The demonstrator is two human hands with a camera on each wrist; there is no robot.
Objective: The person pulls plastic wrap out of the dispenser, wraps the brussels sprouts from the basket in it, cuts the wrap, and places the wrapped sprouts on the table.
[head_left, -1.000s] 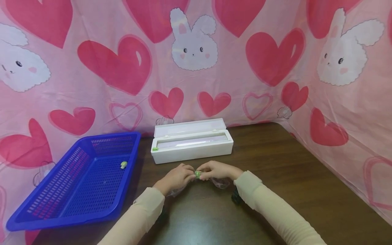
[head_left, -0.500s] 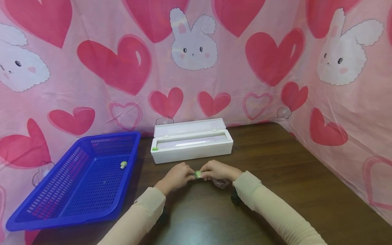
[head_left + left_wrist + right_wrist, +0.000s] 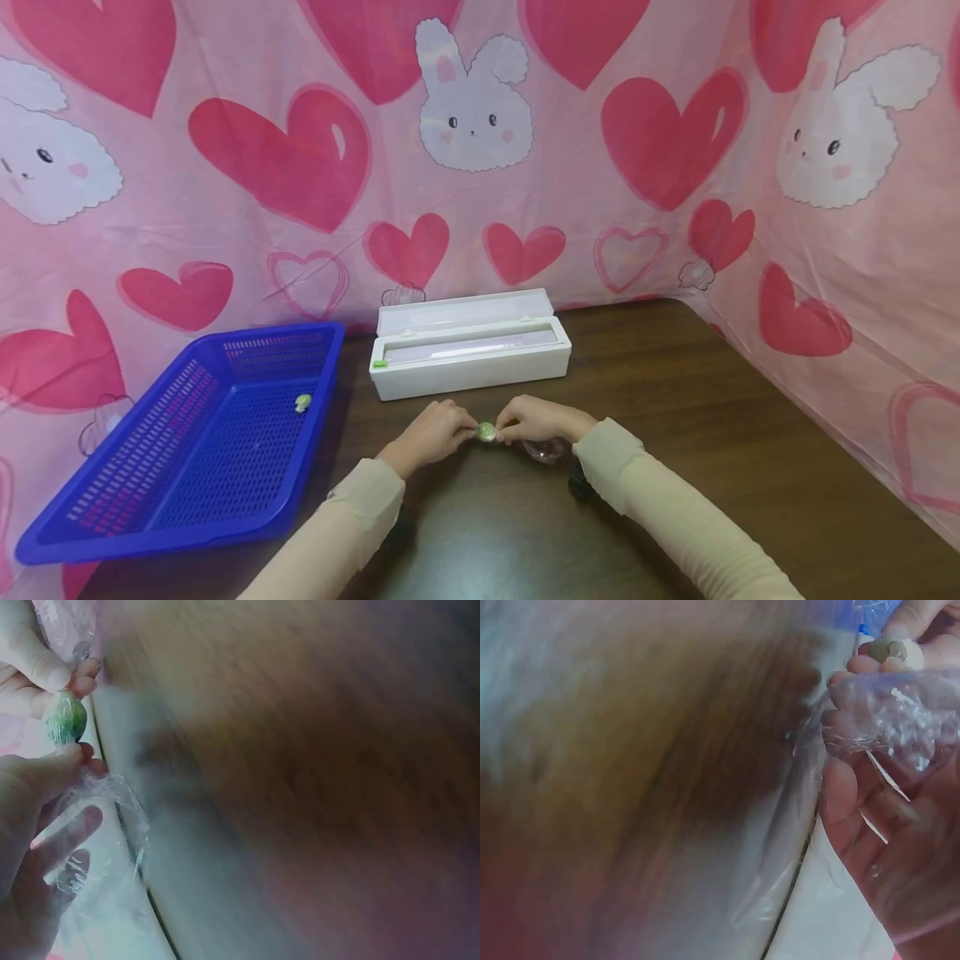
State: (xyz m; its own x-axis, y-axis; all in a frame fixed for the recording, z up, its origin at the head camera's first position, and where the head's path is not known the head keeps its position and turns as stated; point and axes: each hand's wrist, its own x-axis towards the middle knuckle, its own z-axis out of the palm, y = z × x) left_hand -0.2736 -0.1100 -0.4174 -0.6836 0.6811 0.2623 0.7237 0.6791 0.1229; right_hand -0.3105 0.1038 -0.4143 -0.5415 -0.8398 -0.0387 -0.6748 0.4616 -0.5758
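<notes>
Angled inward over the dark wooden table (image 3: 480, 542), from both lower corners of the head view, two pale sleeves (image 3: 352, 521). Beyond the cuffs, two hands nearly meeting, with just one small green bundle (image 3: 487, 432) in between. Left hand (image 3: 433, 432) with knuckles uppermost and fingers directed rightward and slightly away; right hand (image 3: 542, 418) in mirrored pose, wrist bent, fingers directed leftward. Both clamped, thumb against fingertip, on opposite ends of the bundle. In the right wrist view, remaining fingers of the right hand loosely extended behind clear film (image 3: 907, 712); in the left wrist view, remaining fingers of the left hand likewise behind film.

In count: one bundle held, one green-and-white piece (image 3: 302, 403) lying by the right wall inside one blue basket (image 3: 150, 543), one white box (image 3: 472, 374) with one raised lid (image 3: 465, 312) and one green tab (image 3: 380, 364) at the left front corner. Three printed rabbits on the pink backdrop (image 3: 570, 187).

Held bundle directly before the box, well right of the basket; contact with the table impossible to tell. Long axis crosswise, from hand to hand: rounded in the middle, tapering into the fingertips, loose film trailing beyond each grip.
</notes>
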